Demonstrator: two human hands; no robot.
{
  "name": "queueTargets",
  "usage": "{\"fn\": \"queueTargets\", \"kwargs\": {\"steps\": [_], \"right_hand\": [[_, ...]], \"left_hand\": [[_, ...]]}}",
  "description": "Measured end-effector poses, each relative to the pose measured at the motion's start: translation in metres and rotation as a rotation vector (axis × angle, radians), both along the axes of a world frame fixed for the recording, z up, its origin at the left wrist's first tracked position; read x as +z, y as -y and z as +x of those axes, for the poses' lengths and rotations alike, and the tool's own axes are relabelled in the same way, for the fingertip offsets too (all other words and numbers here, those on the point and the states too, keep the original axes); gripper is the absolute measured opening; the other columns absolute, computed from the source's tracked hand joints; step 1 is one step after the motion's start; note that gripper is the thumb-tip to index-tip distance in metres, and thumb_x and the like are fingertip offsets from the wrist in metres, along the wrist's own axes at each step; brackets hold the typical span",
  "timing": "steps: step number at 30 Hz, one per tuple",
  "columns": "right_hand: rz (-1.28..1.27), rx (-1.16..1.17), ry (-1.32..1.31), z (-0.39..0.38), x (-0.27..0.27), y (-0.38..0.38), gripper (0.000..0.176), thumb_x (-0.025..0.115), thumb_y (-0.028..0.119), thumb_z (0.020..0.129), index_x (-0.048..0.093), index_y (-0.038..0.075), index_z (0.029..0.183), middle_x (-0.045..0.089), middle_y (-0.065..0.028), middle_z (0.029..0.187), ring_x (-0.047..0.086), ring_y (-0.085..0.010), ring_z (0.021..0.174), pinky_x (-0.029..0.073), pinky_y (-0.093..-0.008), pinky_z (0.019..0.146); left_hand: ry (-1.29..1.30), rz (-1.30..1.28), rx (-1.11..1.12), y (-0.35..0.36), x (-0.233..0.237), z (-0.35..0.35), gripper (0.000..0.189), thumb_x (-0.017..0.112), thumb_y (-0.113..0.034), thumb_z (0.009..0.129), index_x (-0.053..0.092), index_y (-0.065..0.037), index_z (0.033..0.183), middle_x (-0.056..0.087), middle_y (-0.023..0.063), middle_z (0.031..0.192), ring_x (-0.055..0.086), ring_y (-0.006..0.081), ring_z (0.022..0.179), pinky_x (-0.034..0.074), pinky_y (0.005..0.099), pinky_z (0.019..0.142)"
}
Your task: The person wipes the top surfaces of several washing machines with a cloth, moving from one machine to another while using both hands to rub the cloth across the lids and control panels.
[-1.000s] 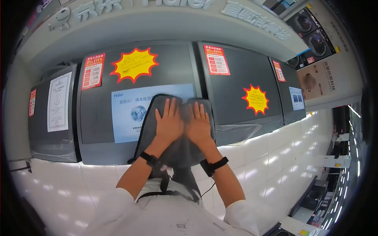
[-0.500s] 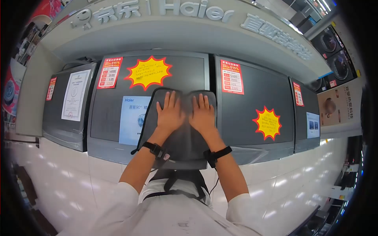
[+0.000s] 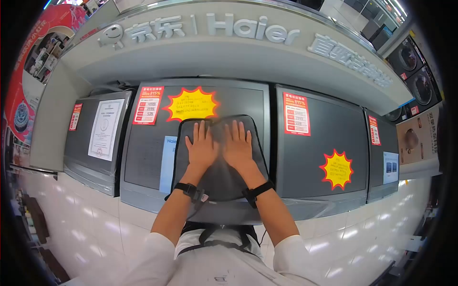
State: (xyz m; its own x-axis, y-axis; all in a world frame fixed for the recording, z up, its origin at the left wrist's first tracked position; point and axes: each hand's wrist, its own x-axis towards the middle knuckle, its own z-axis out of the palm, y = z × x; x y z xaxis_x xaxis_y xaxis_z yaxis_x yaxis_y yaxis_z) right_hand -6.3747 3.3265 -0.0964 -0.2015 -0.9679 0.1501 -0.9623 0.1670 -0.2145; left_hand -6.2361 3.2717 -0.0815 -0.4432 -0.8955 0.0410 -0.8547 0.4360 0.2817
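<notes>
Both hands flat on the grey cloth, nothing gripped.

I see left hand and right hand close side by side, fingers fully extended and spread, palms down on the grey cloth; neither closes on anything. Black wristbands sit just behind the palms. The cloth lies directly under both palms, spread on the dark appliance lid. A blue poster shows from under the cloth just left of the left hand. Just past the fingertips: yellow starburst sticker, with a red price tag left of it. Right of the right hand, a neighbouring lid. Further left of the left hand, a white sheet. Farthest beyond the fingers: the Haier sign.
</notes>
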Motion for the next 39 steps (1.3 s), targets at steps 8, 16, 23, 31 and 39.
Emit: {"fn": "queueTargets", "kwargs": {"steps": [8,16,23,31,39], "right_hand": [[0.039,0.054,0.018,0.062,0.004,0.054,0.063,0.053,0.028,0.096,0.043,0.008,0.154,0.031,-0.019,0.163,0.024,-0.0375,0.153,0.023,-0.0588,0.12],[0.132,0.064,0.01,0.107,0.01,0.084,0.064,0.054,0.024,0.095,0.041,0.007,0.154,0.027,-0.0196,0.165,0.019,-0.0379,0.155,0.019,-0.0584,0.122],[0.059,0.09,0.021,0.103,0.01,0.077,0.062,0.055,0.02,0.094,0.041,0.007,0.153,0.031,-0.0218,0.162,0.024,-0.0401,0.153,0.025,-0.0604,0.119],[-0.036,0.097,-0.024,0.073,-0.006,0.035,0.061,0.056,0.021,0.094,0.043,0.01,0.153,0.036,-0.0225,0.159,0.029,-0.0398,0.151,0.027,-0.0601,0.117],[0.015,-0.081,-0.06,-0.003,-0.012,-0.044,0.061,0.053,0.024,0.096,0.041,0.013,0.155,0.034,-0.0193,0.162,0.029,-0.0378,0.151,0.028,-0.0581,0.117]], "left_hand": [[-0.023,-0.006,0.011,0.049,-0.004,0.065,0.05,0.051,-0.032,0.094,0.058,-0.002,0.133,0.028,0.0117,0.167,0.019,0.0311,0.157,0.024,0.0717,0.114],[-0.017,0.006,0.033,0.07,-0.002,0.111,0.06,0.054,-0.029,0.092,0.05,-0.007,0.147,0.032,0.0106,0.164,0.019,0.0284,0.157,0.025,0.0674,0.117],[-0.039,0.019,0.037,0.062,0.006,0.106,0.057,0.049,-0.031,0.094,0.054,-0.004,0.144,0.029,0.0118,0.166,0.019,0.0307,0.157,0.024,0.0694,0.116],[-0.004,0.095,0.023,0.026,0.015,0.077,0.064,0.051,-0.031,0.092,0.047,-0.006,0.151,0.026,0.0122,0.168,0.015,0.0322,0.158,0.021,0.0693,0.117],[0.001,0.136,-0.123,-0.033,0.017,-0.008,0.065,0.05,-0.032,0.094,0.043,-0.007,0.154,0.024,0.0119,0.169,0.012,0.0312,0.158,0.019,0.0705,0.117]]}}
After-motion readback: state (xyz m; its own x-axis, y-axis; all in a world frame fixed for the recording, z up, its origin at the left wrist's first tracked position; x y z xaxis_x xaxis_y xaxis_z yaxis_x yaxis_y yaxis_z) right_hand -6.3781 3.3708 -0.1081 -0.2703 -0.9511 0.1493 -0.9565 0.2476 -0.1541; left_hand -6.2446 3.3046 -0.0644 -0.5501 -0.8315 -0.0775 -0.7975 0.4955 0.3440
